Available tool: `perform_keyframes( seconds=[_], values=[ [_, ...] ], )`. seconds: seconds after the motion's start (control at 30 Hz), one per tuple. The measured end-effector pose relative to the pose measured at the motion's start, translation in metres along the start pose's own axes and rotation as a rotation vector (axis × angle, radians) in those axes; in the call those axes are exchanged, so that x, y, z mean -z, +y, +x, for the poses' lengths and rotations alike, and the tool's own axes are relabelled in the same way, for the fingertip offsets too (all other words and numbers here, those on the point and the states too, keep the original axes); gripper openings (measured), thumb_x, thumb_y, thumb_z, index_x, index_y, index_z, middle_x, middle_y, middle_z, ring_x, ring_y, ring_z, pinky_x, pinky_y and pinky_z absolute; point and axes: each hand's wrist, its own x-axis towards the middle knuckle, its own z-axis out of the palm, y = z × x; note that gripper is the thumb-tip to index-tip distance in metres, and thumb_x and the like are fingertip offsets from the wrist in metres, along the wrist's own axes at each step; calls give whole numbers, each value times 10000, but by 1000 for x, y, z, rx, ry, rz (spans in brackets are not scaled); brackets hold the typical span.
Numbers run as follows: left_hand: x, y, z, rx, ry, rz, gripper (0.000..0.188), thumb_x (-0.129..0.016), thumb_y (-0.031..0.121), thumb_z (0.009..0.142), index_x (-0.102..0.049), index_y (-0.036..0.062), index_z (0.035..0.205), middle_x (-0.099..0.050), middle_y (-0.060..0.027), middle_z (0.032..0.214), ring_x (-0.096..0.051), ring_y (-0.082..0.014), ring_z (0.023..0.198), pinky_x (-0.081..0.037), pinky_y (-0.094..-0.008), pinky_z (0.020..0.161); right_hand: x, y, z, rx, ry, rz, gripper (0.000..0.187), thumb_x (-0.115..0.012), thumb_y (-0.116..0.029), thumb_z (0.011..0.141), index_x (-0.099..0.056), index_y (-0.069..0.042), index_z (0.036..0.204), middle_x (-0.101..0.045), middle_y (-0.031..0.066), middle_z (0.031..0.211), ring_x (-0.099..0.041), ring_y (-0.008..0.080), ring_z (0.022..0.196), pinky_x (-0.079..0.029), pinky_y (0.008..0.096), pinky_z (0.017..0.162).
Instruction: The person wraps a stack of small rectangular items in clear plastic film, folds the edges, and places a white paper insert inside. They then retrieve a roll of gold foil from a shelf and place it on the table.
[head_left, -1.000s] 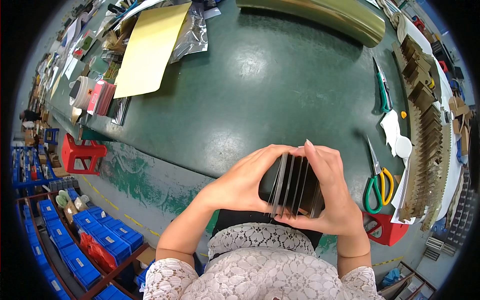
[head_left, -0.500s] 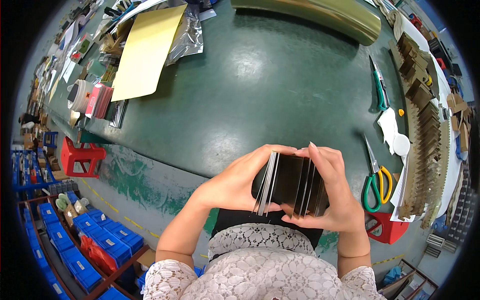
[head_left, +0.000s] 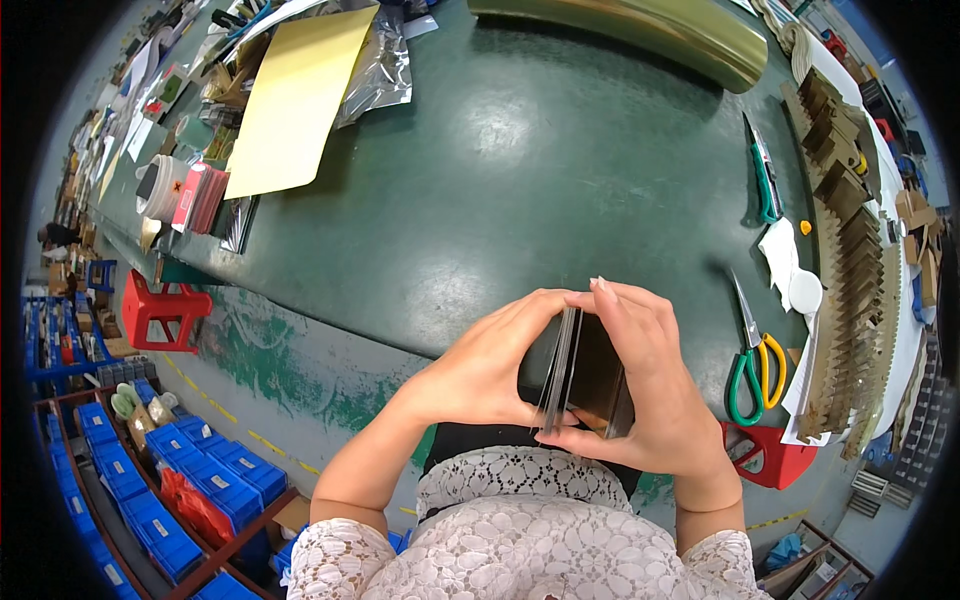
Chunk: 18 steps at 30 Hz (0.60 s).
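Observation:
Between my two hands, at the near edge of the green table, is a stack of thin dark rectangular sheets held on edge. My left hand grips the left part of the stack, thumb below and fingers along the top. Around the right part, my right hand is closed, with its thumb at the lower edge and fingers over the upper edge. On the left the sheets show as a bundle of pale edges; a dark glossy face shows to the right of them. My right fingers hide part of the stack.
Scissors with green and yellow handles and a green utility knife lie to the right. Beyond them run serrated brown strips. An olive roll lies at the back. A yellow sheet and red-edged cards are left.
My hands have drawn closer together, the left moving right and the right moving left. The fanned sheets are now more tightly bunched, and less of the dark face shows.

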Motion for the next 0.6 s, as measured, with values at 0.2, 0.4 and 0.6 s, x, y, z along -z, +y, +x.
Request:
perform_keyframes(
  seconds=[0.2,0.4,0.6],
  values=[
    [3,5,3,-17,-19,-15,1004,-895,196,541,-406,53,1406,-528,-160,1338,-521,-377,1253,-441,-449,1036,0,0,0,14,21,4,1000,-871,-207,661,-353,-16,1495,-481,172,1376,-462,386,1214,-404,476,1026],
    [5,4,3,-35,-33,3,1013,-899,195,542,-400,58,1413,-522,-153,1350,-515,-372,1262,-438,-443,1049,0,1,-1,15,27,0,998,-874,-207,659,-360,-15,1493,-486,164,1380,-469,377,1215,-400,467,1028],
    [4,2,4,-19,-51,-12,1024,-917,232,555,-397,56,1419,-518,-154,1365,-510,-364,1278,-432,-441,1062,0,1,-2,19,37,-4,995,-876,-214,658,-371,-9,1490,-490,158,1379,-473,369,1220,-398,463,1033]
  ],
)
